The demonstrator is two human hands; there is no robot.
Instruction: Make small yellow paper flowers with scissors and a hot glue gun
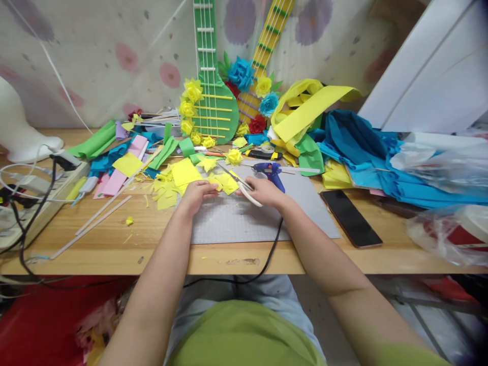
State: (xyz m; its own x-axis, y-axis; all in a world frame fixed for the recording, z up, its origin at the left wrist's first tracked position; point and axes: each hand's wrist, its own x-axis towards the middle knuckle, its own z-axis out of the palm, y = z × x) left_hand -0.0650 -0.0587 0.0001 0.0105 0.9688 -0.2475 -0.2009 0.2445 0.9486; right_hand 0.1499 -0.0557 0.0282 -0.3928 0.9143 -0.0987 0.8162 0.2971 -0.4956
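My right hand (263,192) is closed around the white handles of a pair of scissors (251,197), whose metal blades point up and to the left. My left hand (200,195) has its fingers drawn together at the edge of a piece of yellow crepe paper (229,184), close to the blades. Both hands are above a grey cutting mat (236,223). Beside the left hand lies a yellow paper square (185,173) among cut yellow scraps (166,195). A yellow paper flower (234,156) sits just beyond the scissors.
A blue glue gun (270,173) lies behind my right hand, its black cord running over the table edge. A phone (351,217) rests at the right. Green (219,109) and yellow (272,33) paper-decorated instruments lean at the back. Blue crepe paper (354,147) is heaped right; a power strip (41,203) stands left.
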